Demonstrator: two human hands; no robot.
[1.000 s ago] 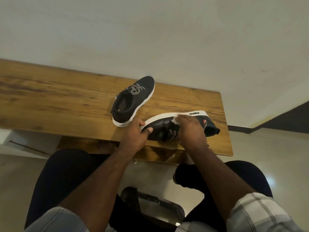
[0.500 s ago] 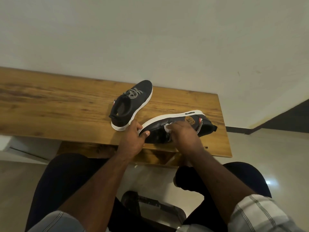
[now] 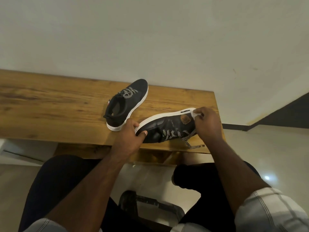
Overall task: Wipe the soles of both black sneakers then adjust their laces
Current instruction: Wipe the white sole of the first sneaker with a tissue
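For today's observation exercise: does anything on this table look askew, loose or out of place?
Yes. The near sneaker is tipped on its side, gripped by the left hand, and its loose lace trails past the table edge. The far sneaker stands upright.

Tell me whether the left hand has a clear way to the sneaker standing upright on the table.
Probably yes. The left hand grips the toe of the tilted sneaker, right beside the upright sneaker's heel; nothing lies between them, but it must let go first.
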